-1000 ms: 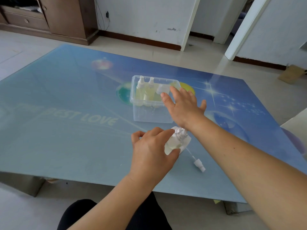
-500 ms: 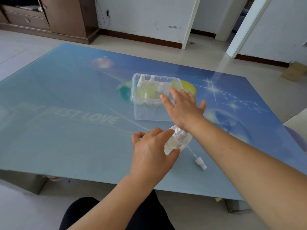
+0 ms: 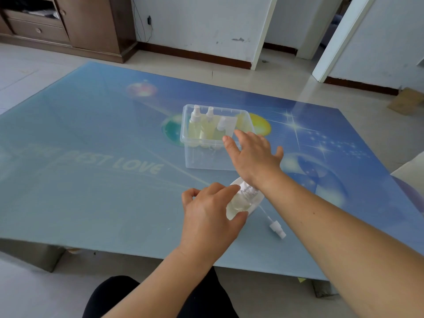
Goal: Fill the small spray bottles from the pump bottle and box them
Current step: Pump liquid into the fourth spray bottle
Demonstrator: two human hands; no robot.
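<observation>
- Three filled spray bottles (image 3: 207, 128) stand in the clear box (image 3: 199, 154).
- Left hand (image 3: 210, 218) grasps an uncapped bottle (image 3: 241, 201) (sprayer (image 3: 276, 228) lies near the bench's front edge).
- Right hand (image 3: 254, 157): fingers released.

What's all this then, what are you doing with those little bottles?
A person is filling small spray bottles and packing them in a clear plastic box on the blue table. Three capped bottles of yellowish liquid stand in the box. The left hand grips an open small bottle near the table's front edge, while the right hand, fingers spread, reaches over the box's near corner. A loose spray top with its tube lies on the table beside that bottle.
</observation>
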